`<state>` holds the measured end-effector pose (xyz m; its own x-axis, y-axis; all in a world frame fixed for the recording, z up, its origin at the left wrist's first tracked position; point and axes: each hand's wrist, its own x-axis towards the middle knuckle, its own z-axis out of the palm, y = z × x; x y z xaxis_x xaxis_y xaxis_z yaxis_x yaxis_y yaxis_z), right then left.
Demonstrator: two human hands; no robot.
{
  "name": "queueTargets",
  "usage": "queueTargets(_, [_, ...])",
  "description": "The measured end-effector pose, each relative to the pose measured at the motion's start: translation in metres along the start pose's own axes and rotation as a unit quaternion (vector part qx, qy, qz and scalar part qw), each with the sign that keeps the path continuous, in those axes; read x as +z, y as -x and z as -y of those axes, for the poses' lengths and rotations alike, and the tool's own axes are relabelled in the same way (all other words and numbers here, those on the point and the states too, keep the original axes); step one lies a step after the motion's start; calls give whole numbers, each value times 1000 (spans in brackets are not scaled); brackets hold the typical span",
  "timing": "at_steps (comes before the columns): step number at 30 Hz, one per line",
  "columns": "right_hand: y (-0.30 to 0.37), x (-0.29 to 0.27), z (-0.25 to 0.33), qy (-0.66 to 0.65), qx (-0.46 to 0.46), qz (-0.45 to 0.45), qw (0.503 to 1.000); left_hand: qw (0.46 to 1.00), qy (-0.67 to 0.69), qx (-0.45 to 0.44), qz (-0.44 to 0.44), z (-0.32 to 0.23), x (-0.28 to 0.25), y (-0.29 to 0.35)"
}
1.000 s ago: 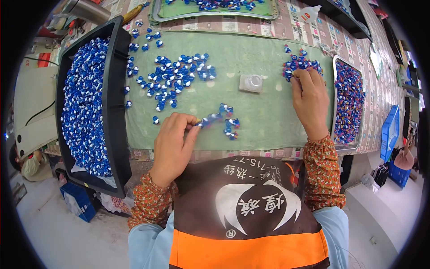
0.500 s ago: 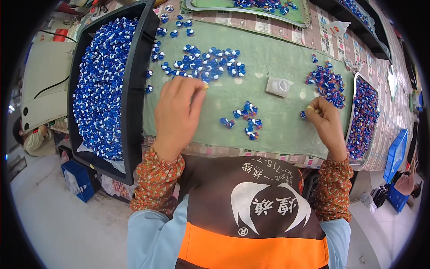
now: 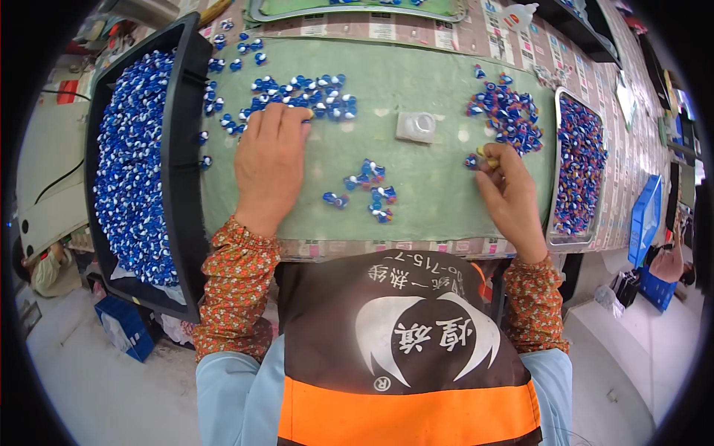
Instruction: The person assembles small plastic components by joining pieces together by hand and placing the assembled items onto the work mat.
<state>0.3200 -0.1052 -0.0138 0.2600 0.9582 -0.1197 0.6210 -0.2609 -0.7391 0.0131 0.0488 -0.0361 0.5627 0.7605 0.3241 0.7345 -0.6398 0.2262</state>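
My left hand reaches to the near edge of a loose group of small glossy blue-and-white pieces on the green cloth. Its fingers are closed together and bent down; what the tips hold, if anything, is hidden. On the right, my right hand has thumb and forefinger apart, with yellow on a fingertip. One blue piece lies just left of those fingertips. Beyond this hand is a heap of blue pieces with orange-red parts. Several similar pieces lie between my hands, nearer to me.
A deep black crate full of blue-and-white pieces stands at the left. At the right is a metal tray of blue-and-red pieces. A small clear block with a round cup sits mid-cloth. Another tray lies at the far edge.
The whole view has shifted, so the table appears further left and up. My right thumb and forefinger have parted beside the blue piece. My left fingers have moved further onto the blue-and-white group.
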Motion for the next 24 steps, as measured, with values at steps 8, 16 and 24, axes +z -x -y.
queueTargets(8, [0,13,-3,184,-141,-61,971,998,33,-7,-54,1,2,3])
queueTargets(16, [-13,-3,17,16,-90,-25,996,722,628,-286,49,-12,-30,27])
queueTargets(24, [-45,6,54,91,-221,-32,970,645,698,-302,75,-30,-40,39])
